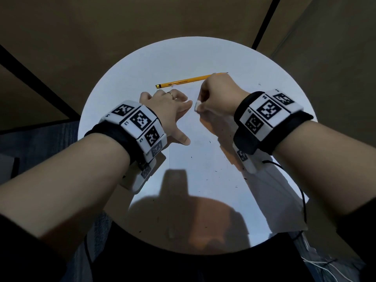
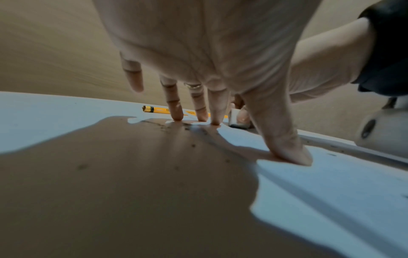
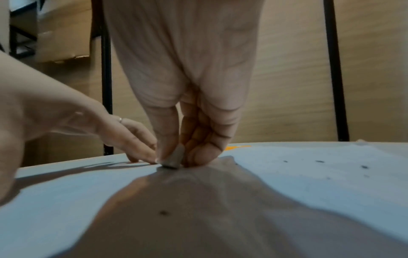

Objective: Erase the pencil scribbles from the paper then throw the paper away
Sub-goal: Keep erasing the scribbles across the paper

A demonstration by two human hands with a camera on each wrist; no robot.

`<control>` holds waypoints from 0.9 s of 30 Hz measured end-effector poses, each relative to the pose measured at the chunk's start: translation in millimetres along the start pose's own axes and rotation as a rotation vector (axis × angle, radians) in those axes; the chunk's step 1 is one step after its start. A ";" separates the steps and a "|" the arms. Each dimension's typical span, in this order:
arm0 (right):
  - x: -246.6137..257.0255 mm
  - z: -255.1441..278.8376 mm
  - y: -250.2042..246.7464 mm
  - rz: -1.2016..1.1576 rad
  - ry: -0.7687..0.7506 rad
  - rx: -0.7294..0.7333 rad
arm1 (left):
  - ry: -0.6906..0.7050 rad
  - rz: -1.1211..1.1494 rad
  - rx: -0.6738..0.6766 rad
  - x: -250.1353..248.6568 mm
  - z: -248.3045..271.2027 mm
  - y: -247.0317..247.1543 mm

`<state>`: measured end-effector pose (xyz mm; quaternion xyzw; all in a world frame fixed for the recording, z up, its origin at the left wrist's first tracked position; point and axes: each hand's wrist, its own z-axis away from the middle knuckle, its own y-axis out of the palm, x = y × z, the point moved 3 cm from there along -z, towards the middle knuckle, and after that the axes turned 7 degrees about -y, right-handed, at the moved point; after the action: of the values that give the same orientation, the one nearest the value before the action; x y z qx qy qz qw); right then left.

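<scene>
The erasing step is judged to be in hand: no scribble can be made out on the sheet, and the throwing away is not yet begun. The next move is judged to call for short strokes of the eraser under steady downward pressure, with the sheet pinned so that it does not creep or crease; once the marks are gone, the sheet is to be lifted and carried off. No bin is seen in any view.

Nearest, at the bottom of the head view, the round white table (image 1: pixel 105 110) is crossed by a shadow, and dark crumbs (image 1: pixel 215 171) are scattered right of centre.

The paper (image 1: pixel 270 192) is seen as a pale sheet, barely set off from the tabletop, running from the centre of the frame down to the lower right, where it overhangs the table's edge. It lies flat; a slightly raised edge is shown at the right of the left wrist view.

Further up, the left hand (image 1: pixel 168 110) is spread, its fingers (image 2: pixel 176 111) straight and apart, tips pressed down on the surface with the thumb splayed. Just right of it, the right hand (image 1: pixel 219 96) is clamped on a small white eraser (image 3: pixel 174 157), pinched between thumb and curled fingers, its lower end touching the sheet.

Farthest, above both hands, a yellow pencil (image 1: pixel 183 81) lies on the table, untouched.
</scene>
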<state>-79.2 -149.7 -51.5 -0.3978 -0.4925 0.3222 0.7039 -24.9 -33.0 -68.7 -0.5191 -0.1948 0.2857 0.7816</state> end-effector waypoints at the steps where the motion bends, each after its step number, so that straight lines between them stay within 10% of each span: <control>1: 0.8 -1.1 -0.8 0.009 0.009 -0.030 | -0.003 0.002 0.002 -0.1 0.4 0.5; 27: 16.2 2.8 8.4 0.035 0.009 0.073 | -0.011 0.015 0.008 1.7 1.6 1.9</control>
<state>-77.3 -131.3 -51.3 -0.3819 -0.4704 0.3505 0.7142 -25.1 -30.2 -69.8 -0.5159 -0.1942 0.2955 0.7803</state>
